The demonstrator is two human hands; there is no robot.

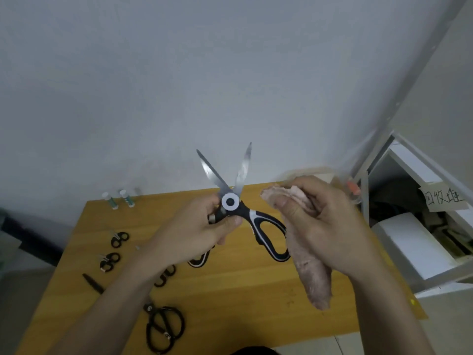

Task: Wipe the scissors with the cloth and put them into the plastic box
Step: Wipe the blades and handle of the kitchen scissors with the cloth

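You have the scissors (pixel 231 201) lifted above the table, blades spread in a V pointing up and away, black-and-white handles toward you. The pinkish cloth (pixel 311 275) hangs bunched just right of them.

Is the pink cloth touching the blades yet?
No: the pink cloth in the right hand sits clear of the black-and-white scissors' open steel blades.

- Single head-worn view, looking forward and down from above the near edge of the wooden bench (pixel 256 303).
- Faces the far grey wall (pixel 230 73); close over both forearms.
- Shelf unit (pixel 414 239) at right.
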